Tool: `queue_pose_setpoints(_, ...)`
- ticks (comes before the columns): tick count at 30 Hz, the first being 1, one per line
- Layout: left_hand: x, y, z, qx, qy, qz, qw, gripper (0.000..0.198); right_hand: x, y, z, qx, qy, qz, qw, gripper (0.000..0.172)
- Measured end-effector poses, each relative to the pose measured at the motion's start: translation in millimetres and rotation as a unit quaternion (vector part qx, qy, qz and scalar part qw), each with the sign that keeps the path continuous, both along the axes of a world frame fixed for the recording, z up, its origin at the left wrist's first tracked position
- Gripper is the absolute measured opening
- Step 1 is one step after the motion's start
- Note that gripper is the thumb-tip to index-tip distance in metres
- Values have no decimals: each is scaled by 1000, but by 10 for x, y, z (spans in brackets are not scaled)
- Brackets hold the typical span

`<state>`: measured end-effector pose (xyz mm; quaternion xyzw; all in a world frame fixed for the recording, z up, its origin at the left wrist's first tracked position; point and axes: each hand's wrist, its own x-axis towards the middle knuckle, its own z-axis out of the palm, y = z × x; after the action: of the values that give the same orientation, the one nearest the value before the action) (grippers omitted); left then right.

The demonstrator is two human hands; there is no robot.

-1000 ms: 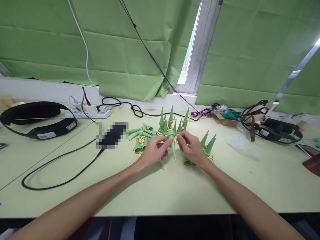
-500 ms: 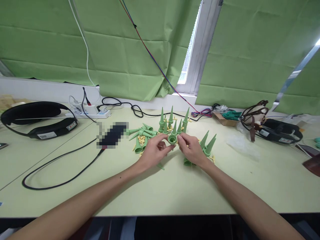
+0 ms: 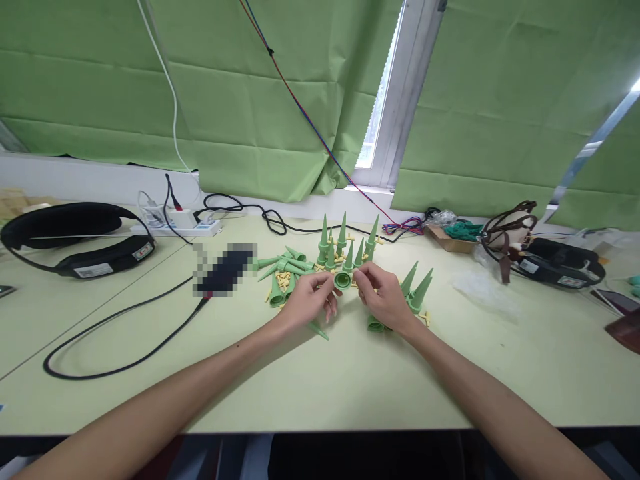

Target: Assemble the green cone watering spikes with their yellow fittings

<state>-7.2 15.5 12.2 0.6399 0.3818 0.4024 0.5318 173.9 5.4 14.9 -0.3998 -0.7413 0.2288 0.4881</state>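
Observation:
A green plastic cone spike (image 3: pixel 343 280) is pinched between my left hand (image 3: pixel 307 303) and my right hand (image 3: pixel 384 300), its round open end facing me. Both hands hover over the pale green table (image 3: pixel 320 380), fingers closed round the cone. Behind them stand several upright green cones (image 3: pixel 345 243). More cones lie on their sides to the left (image 3: pixel 283 270), mixed with small yellow pegs (image 3: pixel 283 281). Two cones (image 3: pixel 417 287) stand just right of my right hand, and another cone (image 3: pixel 318 329) lies under my left hand.
A black headset (image 3: pixel 75 243) and a white power strip (image 3: pixel 175 223) sit at the far left. A black cable (image 3: pixel 115 330) loops across the left of the table. A cardboard tray (image 3: pixel 453 237), a clear bag (image 3: pixel 483 290) and another black device (image 3: pixel 563 263) are at the right.
The cone pointed tip-down between my hands a second ago. It has been tipped up so its open end faces me, and my hands have risen slightly.

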Motion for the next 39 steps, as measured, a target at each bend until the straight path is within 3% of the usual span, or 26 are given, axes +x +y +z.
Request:
queue_pose_setpoints(3,0,14,-6,-39,-42,-5,998,48,3,1,-3,-5,-6,9,1000,28)
queue_pose_setpoints(9,-2,-21,29,-69,-72,-22,995,45,12,4,-4,-12,-11,16,1000,28)
queue_pose_setpoints(22,-17,-99,111,38,-4,-8,999,29,-7,24,-3,29,-66,-12,997,38)
queue_pose_setpoints(29,7,-143,80,90,23,20,995,30,-10,32,-9,30,-75,-20,997,38)
queue_pose_setpoints(34,10,-151,85,99,31,40,994,35,-20,21,5,23,-59,-28,998,38)
queue_pose_setpoints(39,-3,-104,78,81,14,65,994,30,-13,29,5,21,-32,-78,996,38)
